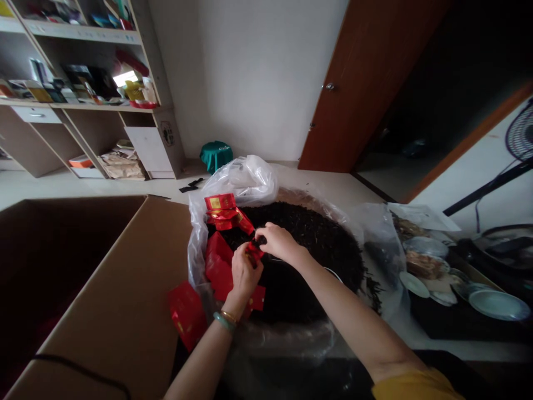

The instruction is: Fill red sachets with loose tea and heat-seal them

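My left hand [244, 272], a bracelet and bangle at its wrist, is closed around a small red packet [254, 253]. At the packet's top, my right hand [277, 241] pinches some dark leaf bits that look like loose tea. Both hands are over a large clear plastic bag [245, 178] with its rim rolled open, full of dark dried leaves [308, 222]. Several shiny red packets [225, 211] lie on the leaves at the far left. Larger red pouches [219, 264] rest just left of my left hand, and another red pouch [187, 311] hangs near the bag's edge.
A big open cardboard box [137, 278] stands close on the left. To the right are plates [497, 303] and bagged items on a dark surface. Behind are a shelf unit [162, 133], a green-covered bin [216, 155] and a brown door [353, 83].
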The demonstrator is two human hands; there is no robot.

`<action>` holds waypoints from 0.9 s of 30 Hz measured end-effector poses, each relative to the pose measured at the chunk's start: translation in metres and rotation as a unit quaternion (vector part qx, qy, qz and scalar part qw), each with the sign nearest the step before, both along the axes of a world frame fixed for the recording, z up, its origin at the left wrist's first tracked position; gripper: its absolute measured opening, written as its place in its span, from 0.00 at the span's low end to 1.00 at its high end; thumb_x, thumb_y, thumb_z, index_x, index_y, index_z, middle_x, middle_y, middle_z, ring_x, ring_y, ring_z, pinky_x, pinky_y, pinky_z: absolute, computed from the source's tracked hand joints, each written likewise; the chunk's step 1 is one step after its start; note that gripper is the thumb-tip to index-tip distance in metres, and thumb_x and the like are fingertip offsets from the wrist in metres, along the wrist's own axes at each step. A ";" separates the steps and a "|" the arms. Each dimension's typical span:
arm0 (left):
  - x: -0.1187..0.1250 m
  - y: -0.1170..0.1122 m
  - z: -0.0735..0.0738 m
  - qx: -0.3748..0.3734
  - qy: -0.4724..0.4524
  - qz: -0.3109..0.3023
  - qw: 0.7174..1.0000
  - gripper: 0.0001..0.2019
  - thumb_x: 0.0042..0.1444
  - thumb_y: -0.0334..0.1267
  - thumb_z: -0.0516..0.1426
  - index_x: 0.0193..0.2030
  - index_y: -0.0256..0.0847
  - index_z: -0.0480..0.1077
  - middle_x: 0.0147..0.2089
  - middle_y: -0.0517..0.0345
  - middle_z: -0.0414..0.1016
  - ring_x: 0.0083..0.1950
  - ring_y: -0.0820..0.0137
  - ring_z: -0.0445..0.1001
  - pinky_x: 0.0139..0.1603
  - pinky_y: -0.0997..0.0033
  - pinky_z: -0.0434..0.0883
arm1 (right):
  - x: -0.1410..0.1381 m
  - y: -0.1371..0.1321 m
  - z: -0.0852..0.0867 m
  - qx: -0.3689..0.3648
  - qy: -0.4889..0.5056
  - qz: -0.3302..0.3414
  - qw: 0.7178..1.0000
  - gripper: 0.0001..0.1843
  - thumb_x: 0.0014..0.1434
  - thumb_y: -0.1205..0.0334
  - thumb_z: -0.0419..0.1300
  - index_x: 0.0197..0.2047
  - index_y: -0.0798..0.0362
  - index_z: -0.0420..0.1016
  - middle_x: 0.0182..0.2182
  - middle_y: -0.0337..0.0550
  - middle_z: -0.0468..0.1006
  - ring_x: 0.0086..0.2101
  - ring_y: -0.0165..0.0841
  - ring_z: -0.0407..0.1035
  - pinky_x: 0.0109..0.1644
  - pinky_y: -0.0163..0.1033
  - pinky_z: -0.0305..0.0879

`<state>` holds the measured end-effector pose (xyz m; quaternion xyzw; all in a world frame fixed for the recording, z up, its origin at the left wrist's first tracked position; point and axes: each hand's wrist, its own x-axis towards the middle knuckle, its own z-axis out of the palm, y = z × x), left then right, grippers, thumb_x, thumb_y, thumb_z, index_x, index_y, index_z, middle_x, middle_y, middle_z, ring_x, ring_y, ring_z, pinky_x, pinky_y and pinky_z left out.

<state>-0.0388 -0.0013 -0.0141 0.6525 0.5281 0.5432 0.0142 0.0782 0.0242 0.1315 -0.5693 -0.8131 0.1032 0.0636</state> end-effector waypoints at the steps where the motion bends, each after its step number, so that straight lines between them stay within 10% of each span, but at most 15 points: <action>1: 0.000 0.000 0.000 0.002 0.002 -0.001 1.000 0.27 0.45 0.28 0.57 0.55 0.37 0.60 0.44 0.48 0.72 0.45 0.60 0.73 0.46 0.57 0.72 | -0.002 0.000 0.000 0.002 -0.015 -0.002 1.000 0.13 0.53 0.64 0.63 0.43 0.46 0.77 0.39 0.43 0.71 0.36 0.34 0.72 0.37 0.34 0.63; 13: -0.001 0.004 -0.003 -0.051 0.013 -0.034 0.998 0.28 0.49 0.34 0.61 0.57 0.38 0.61 0.52 0.43 0.72 0.53 0.56 0.72 0.53 0.52 0.70 | 0.000 -0.002 0.004 -0.044 -0.048 -0.003 0.998 0.18 0.55 0.56 0.63 0.50 0.49 0.77 0.44 0.50 0.65 0.40 0.39 0.72 0.45 0.39 0.66; 27: -0.004 0.005 0.001 -0.075 -0.007 -0.047 0.996 0.28 0.48 0.35 0.61 0.58 0.41 0.63 0.50 0.47 0.72 0.51 0.59 0.73 0.51 0.56 0.72 | 0.018 0.006 -0.005 -0.059 0.081 0.099 0.990 0.20 0.52 0.70 0.59 0.48 0.48 0.78 0.35 0.42 0.72 0.35 0.31 0.68 0.42 0.32 0.62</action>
